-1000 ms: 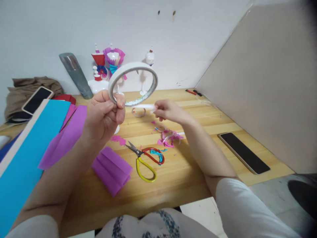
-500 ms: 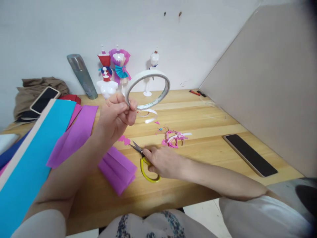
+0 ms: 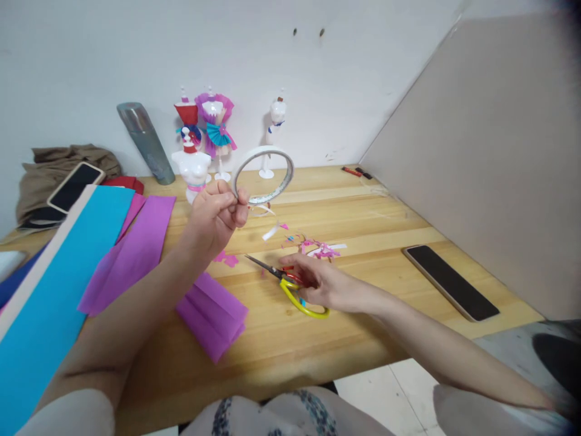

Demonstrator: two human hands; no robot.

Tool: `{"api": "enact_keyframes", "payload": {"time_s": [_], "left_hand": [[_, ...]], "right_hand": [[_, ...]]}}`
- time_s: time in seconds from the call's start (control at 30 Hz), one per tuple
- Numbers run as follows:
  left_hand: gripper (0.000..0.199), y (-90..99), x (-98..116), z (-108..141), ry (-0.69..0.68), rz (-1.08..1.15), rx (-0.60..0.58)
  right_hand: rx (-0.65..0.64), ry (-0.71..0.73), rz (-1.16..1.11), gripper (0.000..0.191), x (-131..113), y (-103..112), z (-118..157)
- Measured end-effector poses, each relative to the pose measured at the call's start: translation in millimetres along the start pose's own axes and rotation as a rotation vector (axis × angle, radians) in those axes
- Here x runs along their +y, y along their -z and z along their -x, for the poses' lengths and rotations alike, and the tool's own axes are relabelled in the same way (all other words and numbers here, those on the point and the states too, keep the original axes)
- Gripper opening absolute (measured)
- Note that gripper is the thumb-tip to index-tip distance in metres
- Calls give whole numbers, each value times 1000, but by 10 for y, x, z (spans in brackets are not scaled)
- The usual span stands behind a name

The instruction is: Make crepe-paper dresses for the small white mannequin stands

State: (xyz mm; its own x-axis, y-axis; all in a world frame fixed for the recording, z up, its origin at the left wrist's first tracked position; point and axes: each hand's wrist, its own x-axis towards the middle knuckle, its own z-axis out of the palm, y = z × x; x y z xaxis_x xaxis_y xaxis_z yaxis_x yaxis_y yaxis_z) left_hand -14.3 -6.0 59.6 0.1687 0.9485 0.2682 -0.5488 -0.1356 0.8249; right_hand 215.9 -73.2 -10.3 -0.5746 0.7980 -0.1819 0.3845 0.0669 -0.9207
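Raised above the table, my left hand [image 3: 218, 212] pinches the edge of a roll of white tape [image 3: 290, 175], which stands out to the right of my fingertips. My right hand [image 3: 320, 281] is closed on a pair of scissors [image 3: 303, 310] with yellow handles. A bit of red shows at the handles under my fingers. The dark blades are together and point left. Small pink paper pieces [image 3: 231, 261] lie left of the blade tips. A folded purple paper [image 3: 215, 318] rests below my left wrist.
Blue paper [image 3: 68, 272] and a purple strip [image 3: 131, 254] cover the left side. Behind them are a phone [image 3: 75, 188] and a bottle [image 3: 145, 142]. Small mannequins [image 3: 193, 166] stand near the wall. Pink scraps [image 3: 322, 249] lie mid-table; another phone [image 3: 451, 281] is right.
My right hand has moved right with the scissors, whose blades have gone from parted to together. The tape roll in my left hand sits slightly lower. The view has shifted a little.
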Motion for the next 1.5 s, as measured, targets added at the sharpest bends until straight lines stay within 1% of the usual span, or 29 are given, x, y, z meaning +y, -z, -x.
{"api": "enact_keyframes", "payload": {"time_s": [0.1, 0.2, 0.27, 0.37, 0.43, 0.6, 0.7, 0.8, 0.9, 1.1, 1.2, 1.27, 1.37, 1.43, 1.5], "left_hand": [[17, 11, -12, -4, -3, 26, -27], [16, 22, -25, -9, -9, 45, -31], [15, 34, -41, -15, -19, 45, -30], [15, 49, -67, -20, -31, 26, -22], [15, 47, -79, -12, -25, 15, -20], [15, -6, -102, 47, 31, -24, -37], [15, -24, -144, 80, 53, -46, -52], [18, -24, -192, 99, 74, -42, -75], [21, -28, -223, 112, 106, -39, -100], [21, -24, -279, 126, 161, -7, -171], [23, -23, -304, 129, 186, 21, -183], [23, -30, -308, 131, 195, 37, -182], [21, -40, -288, 124, 178, 38, -178], [21, -39, -257, 111, 146, 21, -164], [21, -29, -218, 94, 108, -3, -135]], "right_hand": [[-126, 40, -324, 61, 97, 14, 5], [-240, -1, -579, 55, 122, 30, 34], [-277, -2, -700, 55, 126, 39, 57], [-318, 16, -793, 63, 123, 30, 69], [-319, -20, -853, 65, 99, 5, 56], [-162, -64, -1006, 59, -67, -66, -13], [-166, -91, -1071, 55, -189, -92, -60], [-169, -129, -1108, 59, -265, -112, -100], [-171, -108, -1137, 61, -280, -123, -127], [-196, -44, -1173, 54, -245, -118, -125], [-176, -72, -1161, 51, -252, -124, -101], [-137, -103, -1146, 50, -258, -137, -82], [-47, -124, -1086, 49, -236, -170, -51], [18, -118, -968, 52, -195, -193, -26], [76, -99, -778, 53, -142, -204, 5]]}}
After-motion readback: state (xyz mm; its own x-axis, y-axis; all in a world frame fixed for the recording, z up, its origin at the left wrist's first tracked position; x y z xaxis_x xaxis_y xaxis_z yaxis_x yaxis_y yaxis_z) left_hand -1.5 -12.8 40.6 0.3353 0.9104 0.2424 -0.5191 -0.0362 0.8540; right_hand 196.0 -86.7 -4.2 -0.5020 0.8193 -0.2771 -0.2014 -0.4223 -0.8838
